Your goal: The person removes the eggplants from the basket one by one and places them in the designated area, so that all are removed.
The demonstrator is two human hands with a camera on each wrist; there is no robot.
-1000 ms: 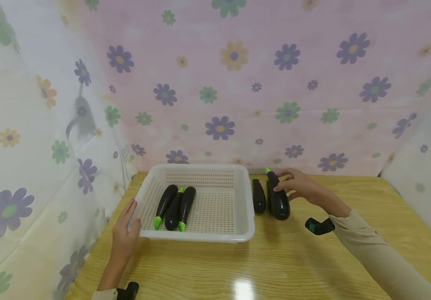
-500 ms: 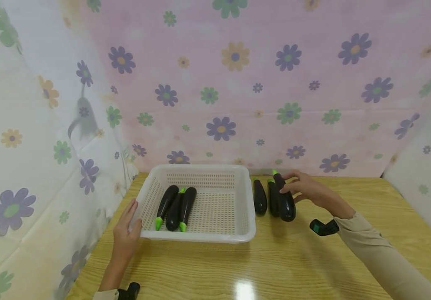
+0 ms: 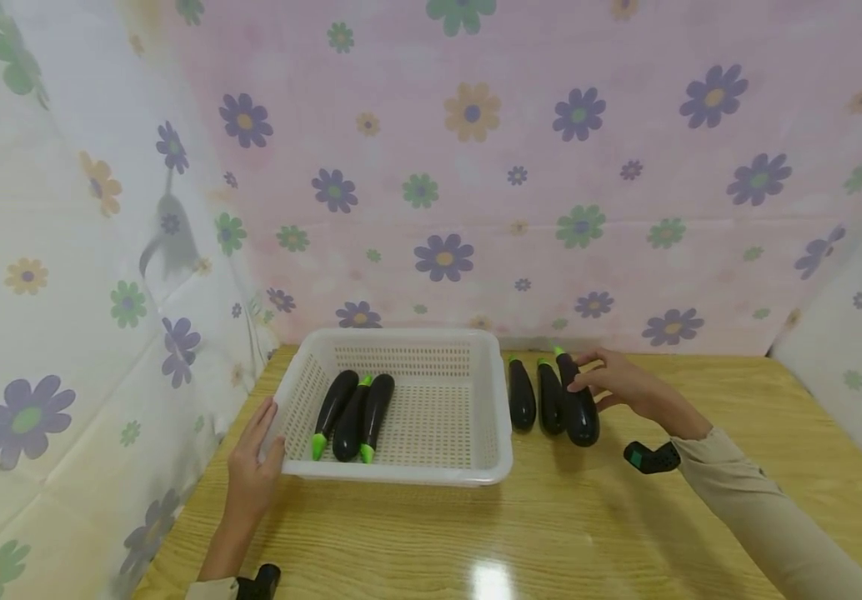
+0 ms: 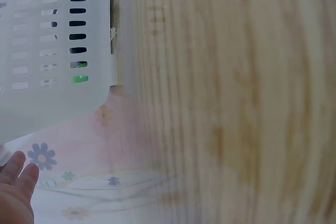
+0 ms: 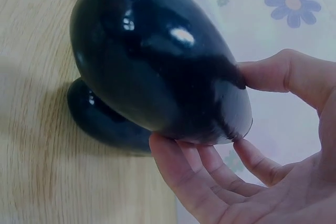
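Right hand [image 3: 618, 382] grips an eggplant [image 3: 578, 402].
Two more eggplants [image 3: 535, 396] lie beside its fingertips; left hand [image 3: 253, 475] rests flat-fingered against the basket [image 3: 485, 446].

The head camera is looking forward and down from above, taking in the whole tabletop [image 3: 566, 533], the basket [image 3: 401, 477] and both hands. The left wrist camera is sitting low and close beside the basket wall [image 4: 58, 98]. The right wrist camera is pressing close on an eggplant [image 5: 157, 61], also seen from the head.
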